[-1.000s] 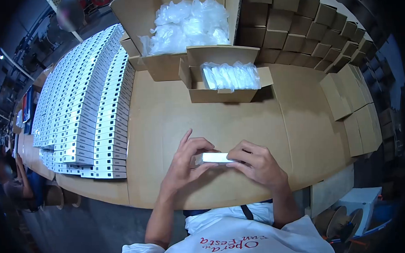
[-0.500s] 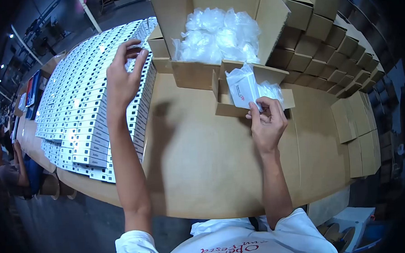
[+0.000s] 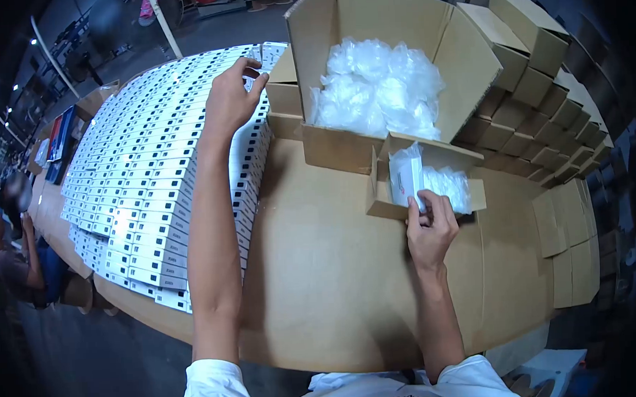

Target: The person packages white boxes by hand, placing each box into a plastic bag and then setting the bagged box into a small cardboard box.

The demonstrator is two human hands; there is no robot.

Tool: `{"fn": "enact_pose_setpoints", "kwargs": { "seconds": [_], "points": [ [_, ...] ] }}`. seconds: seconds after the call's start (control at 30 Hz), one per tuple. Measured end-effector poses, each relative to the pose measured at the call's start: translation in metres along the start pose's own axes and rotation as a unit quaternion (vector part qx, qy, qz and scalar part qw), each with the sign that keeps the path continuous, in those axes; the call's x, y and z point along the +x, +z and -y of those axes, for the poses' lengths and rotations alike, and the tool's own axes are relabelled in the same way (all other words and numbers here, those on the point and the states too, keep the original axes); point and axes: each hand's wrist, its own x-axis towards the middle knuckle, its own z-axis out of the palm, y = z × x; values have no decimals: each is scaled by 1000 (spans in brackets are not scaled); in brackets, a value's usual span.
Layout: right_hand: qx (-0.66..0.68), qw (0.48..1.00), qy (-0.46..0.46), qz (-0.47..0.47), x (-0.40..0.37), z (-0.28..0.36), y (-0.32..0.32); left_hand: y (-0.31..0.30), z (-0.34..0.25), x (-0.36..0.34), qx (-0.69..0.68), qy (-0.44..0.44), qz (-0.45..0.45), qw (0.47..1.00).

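My right hand (image 3: 431, 225) pinches the lower edge of a white packet in clear plastic (image 3: 405, 175). The packet stands upright in the left part of a small open carton (image 3: 384, 207). Beside it in the same carton lie clear plastic-wrapped items (image 3: 448, 187). My left hand (image 3: 234, 96) is raised over the far right part of the stacked white boxes (image 3: 135, 164), its fingers curved and apart, with nothing visible between them. Behind the small carton, a large open carton (image 3: 337, 148) holds many clear plastic bags (image 3: 377, 82).
Many brown cartons (image 3: 533, 90) are stacked at the back right. A folded carton (image 3: 572, 244) stands at the table's right edge. Another person (image 3: 23, 261) sits at the far left, beyond the white boxes. The brown tabletop (image 3: 350, 289) lies before me.
The white packet has gone from tilted above the small carton to upright inside it, with my right hand lower. The whole view has shifted, moving the cartons right and down.
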Motion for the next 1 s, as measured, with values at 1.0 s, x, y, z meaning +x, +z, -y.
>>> {"fn": "enact_pose_setpoints", "kwargs": {
  "seconds": [1.0],
  "points": [
    [-315,934,-14,171,-18,-1,6,124,118,178,322,191,67,925]
  ]
}}
